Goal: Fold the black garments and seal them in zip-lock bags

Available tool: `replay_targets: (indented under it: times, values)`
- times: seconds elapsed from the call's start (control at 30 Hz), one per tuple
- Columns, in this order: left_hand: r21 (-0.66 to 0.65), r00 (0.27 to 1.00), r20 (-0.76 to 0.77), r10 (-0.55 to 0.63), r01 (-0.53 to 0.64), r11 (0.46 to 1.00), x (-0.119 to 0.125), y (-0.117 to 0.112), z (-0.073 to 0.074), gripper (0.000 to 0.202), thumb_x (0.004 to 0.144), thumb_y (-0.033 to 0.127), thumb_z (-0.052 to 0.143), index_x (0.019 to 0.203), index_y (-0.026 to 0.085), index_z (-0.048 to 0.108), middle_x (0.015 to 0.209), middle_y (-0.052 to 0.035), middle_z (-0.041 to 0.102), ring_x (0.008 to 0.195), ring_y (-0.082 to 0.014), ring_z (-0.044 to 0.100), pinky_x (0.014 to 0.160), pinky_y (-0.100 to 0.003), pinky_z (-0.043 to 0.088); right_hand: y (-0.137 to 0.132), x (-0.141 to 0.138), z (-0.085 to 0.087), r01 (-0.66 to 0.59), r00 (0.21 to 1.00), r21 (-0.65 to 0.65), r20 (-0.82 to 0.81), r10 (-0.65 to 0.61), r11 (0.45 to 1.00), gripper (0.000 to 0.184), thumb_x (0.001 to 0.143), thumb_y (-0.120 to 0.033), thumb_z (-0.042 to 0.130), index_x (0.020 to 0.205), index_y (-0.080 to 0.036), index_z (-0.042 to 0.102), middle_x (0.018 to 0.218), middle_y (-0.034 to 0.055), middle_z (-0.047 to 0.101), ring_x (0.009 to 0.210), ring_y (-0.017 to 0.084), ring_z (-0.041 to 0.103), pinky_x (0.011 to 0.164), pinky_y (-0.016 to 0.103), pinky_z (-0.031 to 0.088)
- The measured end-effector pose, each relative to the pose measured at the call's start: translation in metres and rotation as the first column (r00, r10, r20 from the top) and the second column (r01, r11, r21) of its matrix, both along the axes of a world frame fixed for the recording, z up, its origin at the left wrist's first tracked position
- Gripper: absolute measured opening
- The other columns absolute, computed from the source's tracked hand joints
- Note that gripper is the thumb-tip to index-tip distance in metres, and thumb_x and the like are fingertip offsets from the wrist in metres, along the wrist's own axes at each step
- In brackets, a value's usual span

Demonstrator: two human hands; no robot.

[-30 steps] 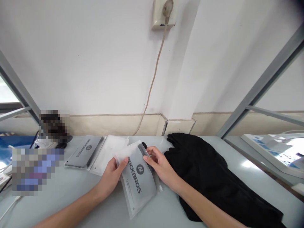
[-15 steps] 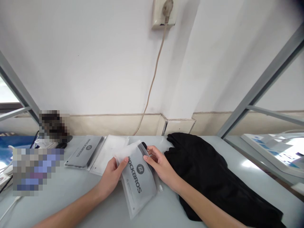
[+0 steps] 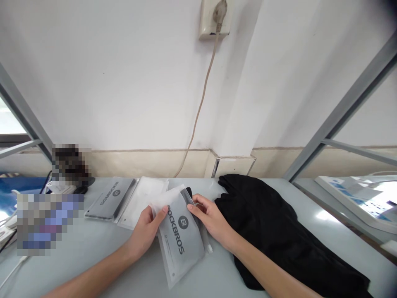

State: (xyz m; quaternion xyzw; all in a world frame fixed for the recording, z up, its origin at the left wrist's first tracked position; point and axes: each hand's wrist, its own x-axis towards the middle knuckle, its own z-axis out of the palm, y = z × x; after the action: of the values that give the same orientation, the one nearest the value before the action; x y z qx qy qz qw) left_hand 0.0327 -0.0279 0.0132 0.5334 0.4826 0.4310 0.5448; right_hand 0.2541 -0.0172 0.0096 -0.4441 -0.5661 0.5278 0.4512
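Note:
A frosted zip bag (image 3: 181, 238) printed ROCKBROS lies tilted between my hands, with something dark grey showing through it. My left hand (image 3: 145, 229) pinches its left edge, thumb on top. At the upper right edge, my right hand (image 3: 207, 213) is closed on the bag's side, thumb in front and fingers partly hidden behind. A bit of black material (image 3: 188, 191) sticks out at that edge by my right fingertips. To the right, touching my forearm, lies a heap of black cloth (image 3: 263, 223).
Left of my hands lie a flat, pale zip bag (image 3: 142, 194) and a filled ROCKBROS bag (image 3: 110, 198). A cable (image 3: 201, 99) runs down the wall from a socket (image 3: 214, 18). Grey metal posts (image 3: 335, 111) flank the table. Blurred items sit far left.
The black material at the bag's upper edge shows slightly less by my right fingers. Both hands keep nearly the same place on the bag.

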Motion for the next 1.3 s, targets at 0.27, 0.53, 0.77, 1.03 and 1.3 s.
replay_targets:
  times: [0.27,0.53,0.77,1.03,1.3]
  values:
    - [-0.009,1.000,0.014,0.004,-0.004,1.000,0.0013,0.0023,-0.0014,0.049,0.088,0.063,0.070,0.098,0.015,0.070,0.097,-0.0092,0.079,0.093,-0.0291,0.072,0.077,-0.035,0.057,0.0010,0.0007,-0.0050,0.013,0.999,-0.007,0.034,-0.013,1.000,0.050,0.086,-0.066,0.069,0.075,-0.024,0.044,0.064,-0.0076,0.031,0.062,0.013,0.029,0.057,0.027,0.023]
    - [-0.011,1.000,0.004,0.009,-0.009,1.000,-0.0003,0.0019,-0.0025,0.047,0.089,0.063,0.069,0.098,0.016,0.070,0.098,-0.0084,0.078,0.094,-0.0280,0.071,0.078,-0.034,0.056,0.0027,0.0004,-0.0076,0.018,0.998,0.035,0.063,-0.020,0.999,0.053,0.086,-0.066,0.068,0.071,-0.024,0.039,0.065,-0.0074,0.028,0.062,0.013,0.027,0.057,0.027,0.023]
    - [-0.012,1.000,0.001,0.030,-0.030,0.999,0.0003,0.0024,-0.0025,0.048,0.087,0.064,0.070,0.095,0.016,0.070,0.095,-0.0081,0.078,0.092,-0.0279,0.072,0.076,-0.033,0.056,0.0021,0.0001,-0.0077,0.020,0.998,0.010,0.053,-0.021,1.000,0.053,0.085,-0.067,0.068,0.072,-0.024,0.041,0.064,-0.0076,0.030,0.062,0.013,0.027,0.056,0.027,0.022]
    - [-0.030,1.000,0.026,0.016,-0.016,0.999,0.0004,0.0022,-0.0020,0.048,0.088,0.063,0.070,0.096,0.016,0.070,0.096,-0.0081,0.078,0.091,-0.0271,0.072,0.074,-0.032,0.056,0.0023,0.0006,-0.0071,0.020,0.998,0.013,0.058,-0.021,1.000,0.054,0.085,-0.068,0.068,0.071,-0.024,0.040,0.064,-0.0079,0.029,0.062,0.013,0.026,0.057,0.027,0.022]
    - [-0.027,0.999,-0.016,0.029,-0.029,0.999,0.0002,0.0017,-0.0013,0.048,0.088,0.064,0.069,0.095,0.017,0.070,0.094,-0.0074,0.077,0.090,-0.0269,0.071,0.074,-0.032,0.055,0.0025,0.0008,-0.0079,0.017,0.997,0.005,0.072,-0.018,1.000,0.053,0.085,-0.068,0.067,0.072,-0.024,0.040,0.065,-0.0076,0.030,0.062,0.014,0.028,0.058,0.027,0.023]
